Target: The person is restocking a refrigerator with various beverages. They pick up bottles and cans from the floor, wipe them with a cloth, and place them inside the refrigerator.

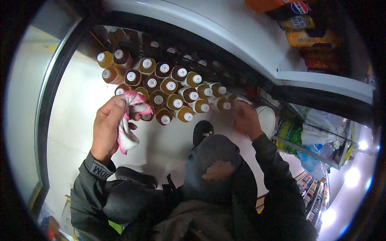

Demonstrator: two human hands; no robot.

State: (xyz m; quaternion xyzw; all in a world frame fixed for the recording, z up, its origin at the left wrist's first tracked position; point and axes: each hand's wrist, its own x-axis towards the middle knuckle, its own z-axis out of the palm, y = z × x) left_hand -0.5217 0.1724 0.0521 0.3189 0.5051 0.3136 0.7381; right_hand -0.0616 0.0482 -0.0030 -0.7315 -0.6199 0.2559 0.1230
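Note:
My left hand (105, 126) grips a crumpled white cloth (129, 141) with pink stitched edging, held above the near-left bottles. Before me stand several rows of drink bottles (158, 98) with white caps, upright on the pale floor (75, 120). Their contents look amber in some and dark brown in others. At the right end of the rows is my right hand (248, 120), beside an amber bottle (231, 98). Its fingers are dim and blurred, so whether they hold that bottle is unclear. A round white container (266, 120) sits just right of this hand.
Behind the bottles runs the black frame of a cabinet (181, 36), with a glass door (27, 105) swung out at left. Packaged goods (313, 39) fill a shelf at upper right. A metal rack (310, 150) holds plastic-wrapped items. My knees (211, 162) are close to the bottles.

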